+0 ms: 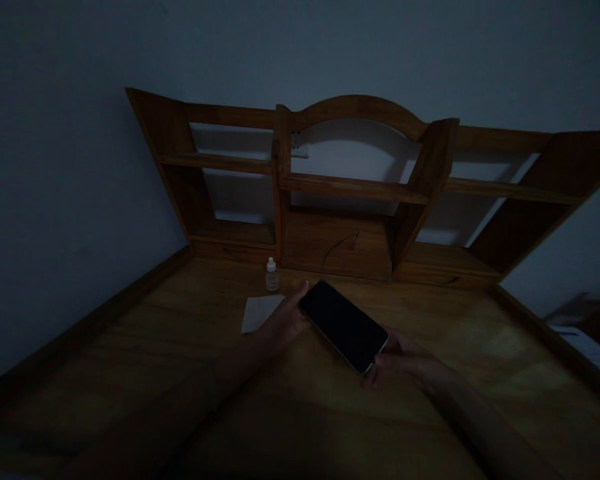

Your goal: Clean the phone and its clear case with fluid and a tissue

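A smartphone (345,325) with a dark screen is held slantwise above the wooden desk, its screen facing up towards me. My left hand (291,319) grips its upper left end, thumb along the edge and the other fingers mostly hidden beneath. At the lower right end, my right hand (393,359) is closed on the phone's edge and corner. Behind my left hand lies a white sheet or cloth (258,313) on the desk, partly covered by that hand. A small clear dropper-type bottle (272,277) with a white cap stands upright just beyond it.
A wooden shelf unit (353,190) with several compartments runs along the back of the desk (180,320). A wall socket (299,145) shows through its middle opening. Beyond the desk's right edge lie some papers (587,347). The room is dim.
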Demonstrator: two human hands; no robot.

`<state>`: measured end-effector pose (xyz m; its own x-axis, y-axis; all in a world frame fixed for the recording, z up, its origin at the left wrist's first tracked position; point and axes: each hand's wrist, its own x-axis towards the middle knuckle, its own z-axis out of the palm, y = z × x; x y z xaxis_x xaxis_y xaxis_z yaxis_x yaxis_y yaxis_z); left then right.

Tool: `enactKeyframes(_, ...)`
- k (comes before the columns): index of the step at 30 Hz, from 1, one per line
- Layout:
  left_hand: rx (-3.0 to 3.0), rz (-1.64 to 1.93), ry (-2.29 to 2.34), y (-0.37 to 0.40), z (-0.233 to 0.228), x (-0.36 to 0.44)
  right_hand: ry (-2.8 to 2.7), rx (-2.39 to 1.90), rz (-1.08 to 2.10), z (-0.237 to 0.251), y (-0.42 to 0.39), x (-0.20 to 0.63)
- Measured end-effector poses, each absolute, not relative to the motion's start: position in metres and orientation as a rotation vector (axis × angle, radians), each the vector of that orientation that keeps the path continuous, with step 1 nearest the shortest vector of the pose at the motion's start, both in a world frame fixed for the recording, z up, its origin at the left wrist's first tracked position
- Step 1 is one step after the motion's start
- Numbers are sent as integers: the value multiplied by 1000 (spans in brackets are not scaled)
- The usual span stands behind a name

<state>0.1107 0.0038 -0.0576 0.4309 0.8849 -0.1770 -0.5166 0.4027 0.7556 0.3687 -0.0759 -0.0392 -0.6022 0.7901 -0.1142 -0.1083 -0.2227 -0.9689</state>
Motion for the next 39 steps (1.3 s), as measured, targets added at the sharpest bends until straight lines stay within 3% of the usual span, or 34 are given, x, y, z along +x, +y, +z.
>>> enactKeyframes(27, 552, 943, 629, 7, -59, 109, -1364, -838, 1658, -54, -76, 342)
enactKeyframes(39, 720, 1050, 776, 4, -64, 115, -1273, -906, 1928, -59, -66, 349)
